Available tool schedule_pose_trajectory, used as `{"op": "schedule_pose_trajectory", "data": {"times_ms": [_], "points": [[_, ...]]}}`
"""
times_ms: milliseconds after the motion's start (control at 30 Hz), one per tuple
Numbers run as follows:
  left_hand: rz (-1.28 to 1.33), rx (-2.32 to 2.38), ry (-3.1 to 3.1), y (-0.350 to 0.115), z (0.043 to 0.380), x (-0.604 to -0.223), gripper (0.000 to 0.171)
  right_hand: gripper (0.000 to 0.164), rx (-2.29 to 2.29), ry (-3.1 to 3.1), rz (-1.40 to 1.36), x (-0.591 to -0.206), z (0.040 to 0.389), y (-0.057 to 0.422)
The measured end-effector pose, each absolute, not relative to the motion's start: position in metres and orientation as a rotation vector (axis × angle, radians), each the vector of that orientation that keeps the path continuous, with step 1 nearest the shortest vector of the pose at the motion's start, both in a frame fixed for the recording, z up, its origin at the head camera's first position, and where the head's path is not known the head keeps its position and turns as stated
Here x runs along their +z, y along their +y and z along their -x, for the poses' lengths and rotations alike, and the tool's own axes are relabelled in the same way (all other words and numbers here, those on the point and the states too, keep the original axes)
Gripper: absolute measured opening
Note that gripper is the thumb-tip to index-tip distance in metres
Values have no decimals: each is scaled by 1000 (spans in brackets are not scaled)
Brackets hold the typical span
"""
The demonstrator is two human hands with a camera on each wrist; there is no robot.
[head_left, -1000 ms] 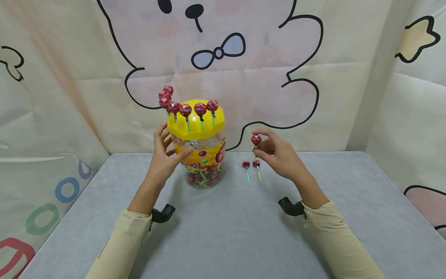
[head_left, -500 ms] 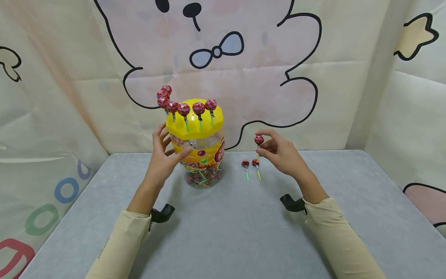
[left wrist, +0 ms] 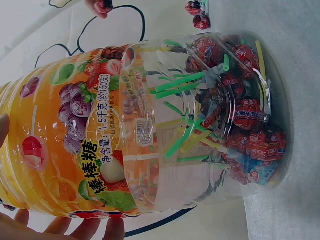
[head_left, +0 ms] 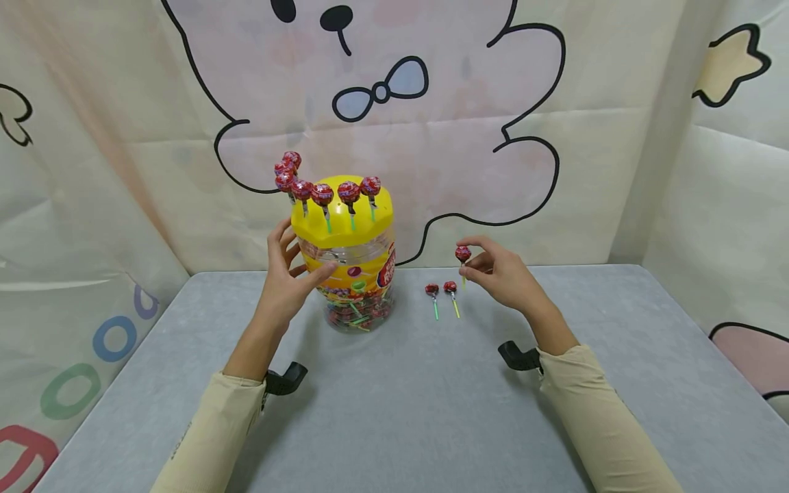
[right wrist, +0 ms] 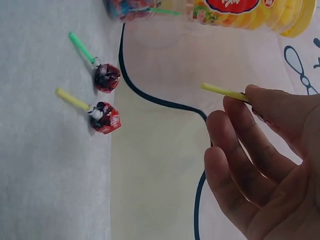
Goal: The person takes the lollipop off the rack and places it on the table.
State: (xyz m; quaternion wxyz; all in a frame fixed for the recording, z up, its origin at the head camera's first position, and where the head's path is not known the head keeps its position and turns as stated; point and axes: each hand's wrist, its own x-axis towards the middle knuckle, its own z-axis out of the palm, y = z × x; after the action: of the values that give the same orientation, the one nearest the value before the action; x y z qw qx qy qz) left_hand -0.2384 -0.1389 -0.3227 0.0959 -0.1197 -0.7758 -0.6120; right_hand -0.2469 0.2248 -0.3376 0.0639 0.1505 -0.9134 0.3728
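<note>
A clear plastic jar with a yellow lid stands on the table. My left hand grips its left side, thumb across the front. Several red-wrapped lollipops stand upright along the lid's rim. To the right, my right hand pinches another lollipop above the table, head up. Its yellow stick points away from the fingers in the right wrist view. Two lollipops lie below that hand, one with a green stick, the other with a yellow stick.
The grey table ends at the back against a cloth backdrop with a cartoon drawing. More wrapped lollipops fill the bottom of the jar, seen in the left wrist view.
My right hand has shifted a little to the right and slightly down, still pinching the lollipop. The left hand keeps its grip on the jar.
</note>
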Motion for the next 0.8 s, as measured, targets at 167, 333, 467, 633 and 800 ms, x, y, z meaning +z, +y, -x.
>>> {"op": "schedule_pose_trajectory", "data": {"times_ms": [167,333,467,633,800], "points": [[351,-1820,-2300,-139,238,-324,92,49,1120,-2789,-429,-342,250,228],[350,-1824,-2303,-138,238,-323,93,49,1108,-2804,-403,-347,253,232],[343,-1826,-2306,-138,238,-322,94,47,1114,-2825,-412,-353,259,235],[356,-1815,-2297,-138,239,-320,94,48,1115,-2854,-401,-362,267,238],[338,-1808,-2308,-138,238,-321,93,50,1141,-2893,-381,-369,271,241]]}}
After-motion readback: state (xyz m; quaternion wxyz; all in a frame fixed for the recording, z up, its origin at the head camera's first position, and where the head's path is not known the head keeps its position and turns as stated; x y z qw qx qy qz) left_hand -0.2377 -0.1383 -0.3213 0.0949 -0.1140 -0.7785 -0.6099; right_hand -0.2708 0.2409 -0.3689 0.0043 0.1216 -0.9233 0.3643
